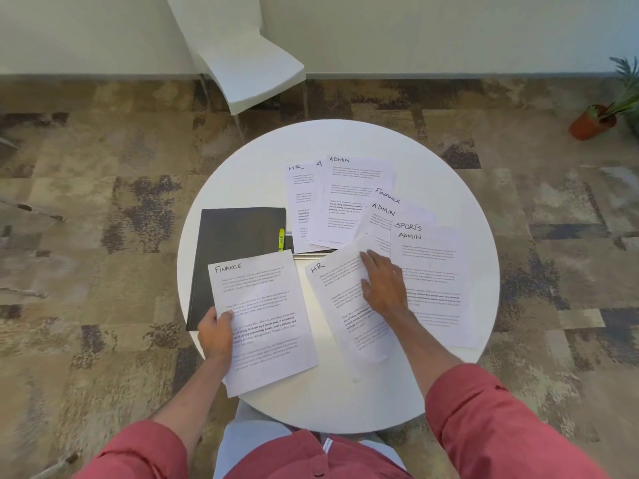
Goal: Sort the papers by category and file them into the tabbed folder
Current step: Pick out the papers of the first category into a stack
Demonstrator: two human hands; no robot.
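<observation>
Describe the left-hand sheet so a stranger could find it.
On the round white table, a black folder lies at left. The sheet overlaps its near corner, gripped by the left hand. Headed FINANCE and uncovered; the other FINANCE sheet is half buried.

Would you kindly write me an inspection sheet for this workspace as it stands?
Surface: round white table, papers spread across it.
Job's things: black folder with a yellow tab; FINANCE sheet overlapping it; HR sheet beside; further sheets headed HR, ADMIN, FINANCE, SPORTS ADMIN behind.
Clutter: nothing seen.
Grips: left hand grips the FINANCE sheet's edge; right hand rests on the HR sheet.
Cables: nothing seen.
Surroundings: white chair, potted plant, patterned carpet.
</observation>
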